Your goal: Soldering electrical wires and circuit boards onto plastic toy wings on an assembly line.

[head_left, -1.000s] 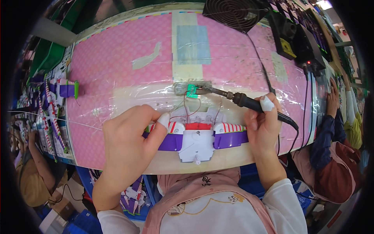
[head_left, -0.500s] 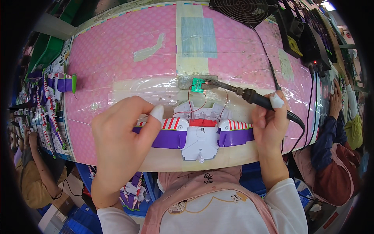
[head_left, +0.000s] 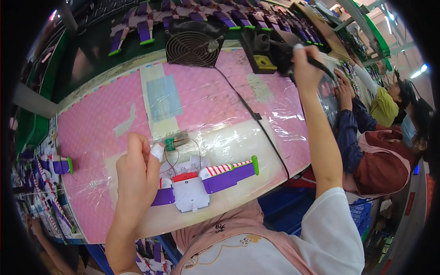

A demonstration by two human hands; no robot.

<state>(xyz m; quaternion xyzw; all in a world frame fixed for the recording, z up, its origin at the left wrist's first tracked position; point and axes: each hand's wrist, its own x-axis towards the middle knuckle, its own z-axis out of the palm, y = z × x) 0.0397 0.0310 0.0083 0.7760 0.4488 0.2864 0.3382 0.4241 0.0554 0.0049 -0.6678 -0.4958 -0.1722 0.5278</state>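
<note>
My right hand (head_left: 308, 68) is closed around the black handle of a soldering iron (head_left: 320, 65), out at the far right beside its dark stand (head_left: 251, 48) with a yellow sponge (head_left: 263, 62). The iron's tip is hidden among dark parts there. My left hand (head_left: 135, 172) is pinched closed, white covering on a fingertip, and a thin solder wire (head_left: 94, 183) runs to it from the left. Just right of that hand lies a white and purple winged toy part (head_left: 190, 195), its left wing partly hidden. Thin red and dark wires link it to a small green circuit board (head_left: 170, 145) on a grey block (head_left: 184, 141).
A black fan (head_left: 192, 48) stands at the table's back edge. A black cable (head_left: 247, 107) crosses the pink mat (head_left: 206, 85). More winged parts (head_left: 145, 32) lie beyond and at left (head_left: 59, 165). A co-worker's hand (head_left: 343, 94) is close on the right.
My right hand has carried the soldering iron from the circuit board to the stand at the far right. The view has turned right; my left hand stays beside the toy part.
</note>
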